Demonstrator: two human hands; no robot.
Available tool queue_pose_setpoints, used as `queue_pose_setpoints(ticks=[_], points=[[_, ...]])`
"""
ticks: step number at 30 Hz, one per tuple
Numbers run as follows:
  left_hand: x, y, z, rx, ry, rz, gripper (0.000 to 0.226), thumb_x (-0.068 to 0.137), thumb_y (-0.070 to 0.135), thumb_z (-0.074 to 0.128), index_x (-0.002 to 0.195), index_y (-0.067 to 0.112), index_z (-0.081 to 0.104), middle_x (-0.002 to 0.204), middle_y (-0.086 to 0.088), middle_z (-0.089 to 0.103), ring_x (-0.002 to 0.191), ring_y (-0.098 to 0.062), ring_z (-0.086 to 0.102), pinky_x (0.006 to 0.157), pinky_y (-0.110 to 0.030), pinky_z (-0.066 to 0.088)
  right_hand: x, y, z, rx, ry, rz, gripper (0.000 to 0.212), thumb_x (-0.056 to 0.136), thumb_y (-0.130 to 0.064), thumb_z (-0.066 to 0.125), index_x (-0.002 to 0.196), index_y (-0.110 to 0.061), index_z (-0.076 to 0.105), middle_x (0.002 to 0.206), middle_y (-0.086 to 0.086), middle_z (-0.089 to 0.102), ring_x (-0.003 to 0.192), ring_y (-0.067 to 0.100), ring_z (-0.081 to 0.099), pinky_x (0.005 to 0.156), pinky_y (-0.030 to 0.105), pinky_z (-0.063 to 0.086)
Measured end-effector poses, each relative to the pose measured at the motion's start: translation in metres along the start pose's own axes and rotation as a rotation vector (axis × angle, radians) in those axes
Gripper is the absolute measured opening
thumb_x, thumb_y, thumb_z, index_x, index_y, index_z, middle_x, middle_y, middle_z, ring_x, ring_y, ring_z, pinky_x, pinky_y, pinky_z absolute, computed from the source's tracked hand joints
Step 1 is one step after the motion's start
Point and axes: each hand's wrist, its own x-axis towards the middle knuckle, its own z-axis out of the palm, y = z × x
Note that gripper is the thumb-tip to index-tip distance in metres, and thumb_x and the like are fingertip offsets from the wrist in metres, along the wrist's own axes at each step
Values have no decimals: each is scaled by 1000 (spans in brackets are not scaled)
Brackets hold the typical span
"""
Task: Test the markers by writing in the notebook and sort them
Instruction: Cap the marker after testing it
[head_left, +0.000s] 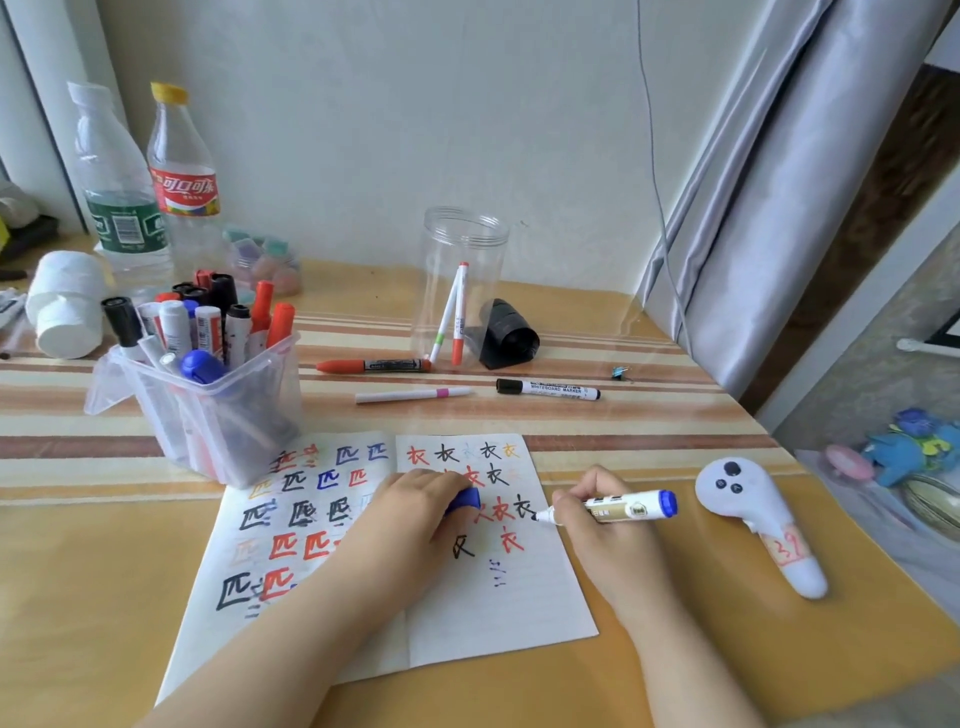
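— Right hand (597, 512)?
— Gripping uncapped blue whiteboard marker (618, 508), tip on open notebook (519, 613), right page.
— Left hand (415, 499)?
— Curled round blue cap (464, 500), resting on notebook.

Two plastic bottles (150, 182) at the table's back left, white controller (753, 514) right, black roll (506, 335) mid-table.

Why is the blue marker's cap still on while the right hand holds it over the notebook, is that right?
Not quite. The head view shows the blue marker uncapped, its tip bare at the notebook. The right hand does hold it; the left hand holds the blue cap.
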Motion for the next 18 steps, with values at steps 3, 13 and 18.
queue_pose_setpoints(ticks=[3,13,18], points=[[-1,0,1,2,1,-1,40,83,38,33,104,17,59,92,3,62,88,-18,52,76,-22,29,-1,1,0,-15,-33,-28,30,84,-8,61,64,-5,40,42,-12,36,39,5,28,40,13,22],[-1,-2,2,-15,27,-4,38,83,38,34,102,17,59,90,3,62,86,-19,52,74,-22,28,-4,3,-1,-31,-87,-67,34,83,-7,61,59,-14,39,43,-13,35,42,5,28,42,14,24],[-1,-2,3,-17,29,-3,38,83,37,35,102,16,60,87,2,62,85,-20,53,74,-23,28,-4,5,1,-27,-75,-46,32,81,-5,61,59,-13,39,45,-12,35,43,6,27,41,16,23]])
